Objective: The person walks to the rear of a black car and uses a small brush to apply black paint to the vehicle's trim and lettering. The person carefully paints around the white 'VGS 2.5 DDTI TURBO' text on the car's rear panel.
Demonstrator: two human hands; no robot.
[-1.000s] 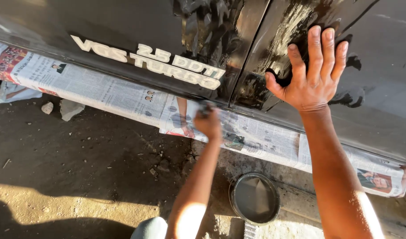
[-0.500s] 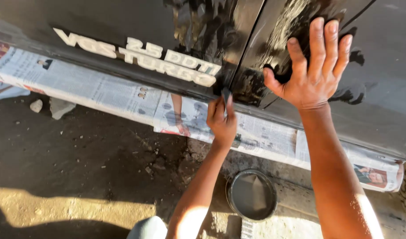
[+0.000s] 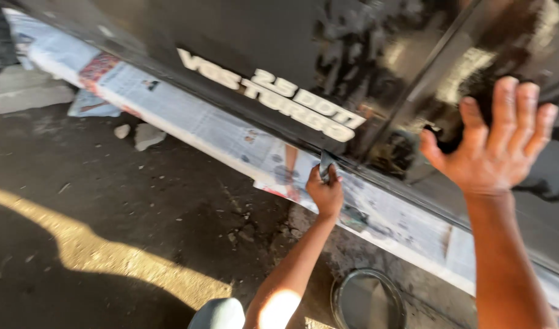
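One black car body [image 3: 188, 30] fills the top. One strip of newspaper [image 3: 206, 125] is masked along the car's lower edge. One dark round bowl [image 3: 367, 301] sits on the ground below the car. The right hand [image 3: 495, 152] rests spread flat on the car; the left hand [image 3: 325, 192] pinches one small dark pad [image 3: 325, 163] against the car's bottom edge.

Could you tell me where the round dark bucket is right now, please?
In the head view the round dark bucket sits on the ground at the bottom edge, right of centre, below the newspaper strip and between the two forearms.
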